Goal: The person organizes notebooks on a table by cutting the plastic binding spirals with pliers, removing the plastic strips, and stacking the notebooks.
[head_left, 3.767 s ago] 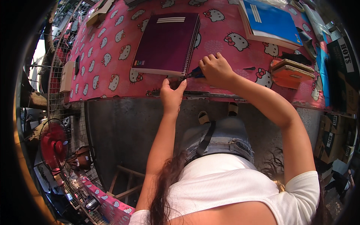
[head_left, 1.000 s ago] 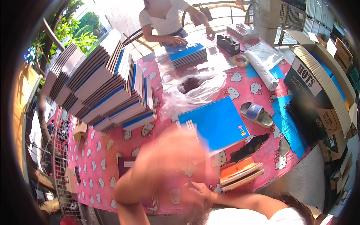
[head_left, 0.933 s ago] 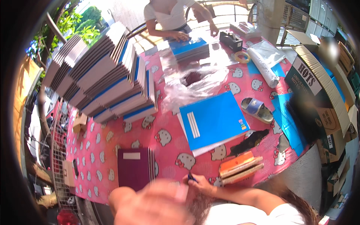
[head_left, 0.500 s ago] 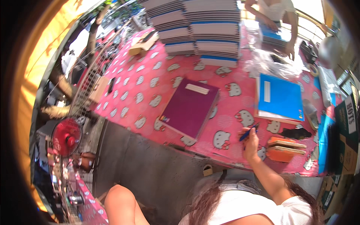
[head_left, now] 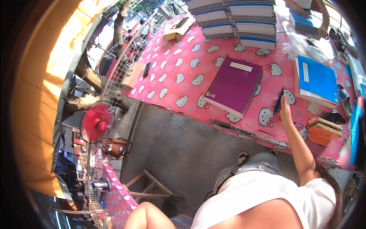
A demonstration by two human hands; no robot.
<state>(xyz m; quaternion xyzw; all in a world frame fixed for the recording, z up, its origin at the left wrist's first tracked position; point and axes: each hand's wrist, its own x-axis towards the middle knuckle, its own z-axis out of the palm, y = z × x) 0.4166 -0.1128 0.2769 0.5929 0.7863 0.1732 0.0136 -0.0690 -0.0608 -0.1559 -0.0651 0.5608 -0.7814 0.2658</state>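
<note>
My right hand (head_left: 283,111) rests on the pink cartoon-cat tablecloth (head_left: 179,72) and grips a blue pen (head_left: 278,103) pointing away from me. Just left of it lies a closed purple spiral notebook (head_left: 234,86). A blue notebook (head_left: 316,80) lies to the hand's upper right. An orange box (head_left: 322,131) stands close on its right, near the table's front edge. My left hand is out of the picture; only a bare part of that arm (head_left: 146,215) shows at the bottom edge.
Stacks of notebooks (head_left: 232,17) fill the table's far side, with crumpled clear plastic (head_left: 305,45) beside them. Another person's hands (head_left: 307,9) work at the far right. A red fan (head_left: 95,122) and a wooden stool (head_left: 148,187) stand on the concrete floor, left.
The view has swung from the table's far side down toward its near edge and the floor. My left hand has dropped out of sight. My right hand stays on the cloth with the pen.
</note>
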